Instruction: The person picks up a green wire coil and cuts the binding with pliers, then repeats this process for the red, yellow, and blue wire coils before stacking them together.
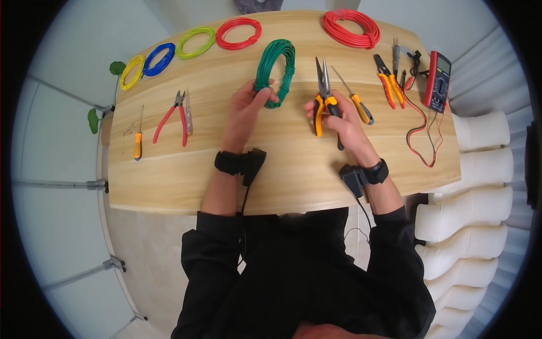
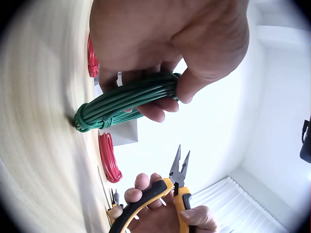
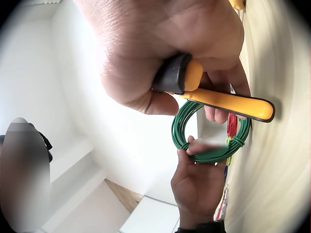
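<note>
My left hand (image 1: 247,110) grips a coil of green wire (image 1: 287,56) near its lower side, thumb in front and fingers passing through the loop. In the left wrist view the green coil (image 2: 121,99) stands on edge beside the tabletop. My right hand (image 1: 345,125) holds long-nose pliers (image 1: 324,85) by their yellow-and-black handles, the tips pointing away from me. Their jaws stand slightly apart in the left wrist view, with nothing between them. The pliers are to the right of the coil. In the right wrist view a yellow handle (image 3: 233,103) overlaps the coil.
Coils of yellow (image 1: 131,72), blue (image 1: 159,59), lime (image 1: 195,43) and red wire (image 1: 239,33) line the wooden table's (image 1: 282,181) back. At left lie red-handled cutters (image 1: 165,121) and a screwdriver (image 1: 138,146); at right, another screwdriver (image 1: 362,109), wire strippers (image 1: 389,85) and a multimeter (image 1: 439,82).
</note>
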### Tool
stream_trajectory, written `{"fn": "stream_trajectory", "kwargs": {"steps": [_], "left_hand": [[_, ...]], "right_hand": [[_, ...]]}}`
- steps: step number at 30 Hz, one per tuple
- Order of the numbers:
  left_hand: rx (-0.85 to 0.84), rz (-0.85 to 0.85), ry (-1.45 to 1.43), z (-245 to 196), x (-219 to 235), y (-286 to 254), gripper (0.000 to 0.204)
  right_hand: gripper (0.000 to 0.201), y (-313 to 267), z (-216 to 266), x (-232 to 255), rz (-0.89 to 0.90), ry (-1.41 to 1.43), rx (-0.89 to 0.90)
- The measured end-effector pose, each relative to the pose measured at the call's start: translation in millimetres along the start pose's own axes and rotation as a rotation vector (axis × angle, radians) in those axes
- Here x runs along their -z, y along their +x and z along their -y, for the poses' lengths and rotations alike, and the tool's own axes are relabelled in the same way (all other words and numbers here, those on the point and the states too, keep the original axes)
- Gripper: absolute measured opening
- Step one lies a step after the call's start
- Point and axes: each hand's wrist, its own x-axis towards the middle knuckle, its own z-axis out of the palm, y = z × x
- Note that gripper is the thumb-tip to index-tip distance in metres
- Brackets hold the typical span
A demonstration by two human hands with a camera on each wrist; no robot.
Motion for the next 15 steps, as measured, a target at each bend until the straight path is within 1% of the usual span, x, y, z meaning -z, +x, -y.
{"fn": "stream_trajectory", "kwargs": {"steps": [1,3,5,7,11,13,15], "left_hand": [[-0.001,-0.014,-0.018,-1,0,0,0.025],[-0.008,-0.042,0.009,-3,-1,-1,0.025],[-0.016,-0.069,0.032,-4,-5,0,0.025],[-0.039,-0.160,0.103,-7,-8,0,0.020],[-0.030,-0.239,0.193,-3,0,3,0.025],[0.013,-0.288,0.109,0,6,4,0.025],[0.036,-0.313,0.069,1,12,5,0.026]], "right_hand": [[0.038,0,0,-1,0.010,0.003,0.002],[0.036,1,0,-1,-0.040,-0.162,0.015],[0.035,1,-3,1,-0.037,-0.162,0.028],[0.037,0,-3,-2,-0.098,-0.215,0.024],[0.038,1,-10,-1,-0.084,-0.155,0.050],[0.038,0,-11,-4,-0.155,-0.157,0.057],[0.036,0,-12,-4,-0.150,-0.166,0.066]]}}
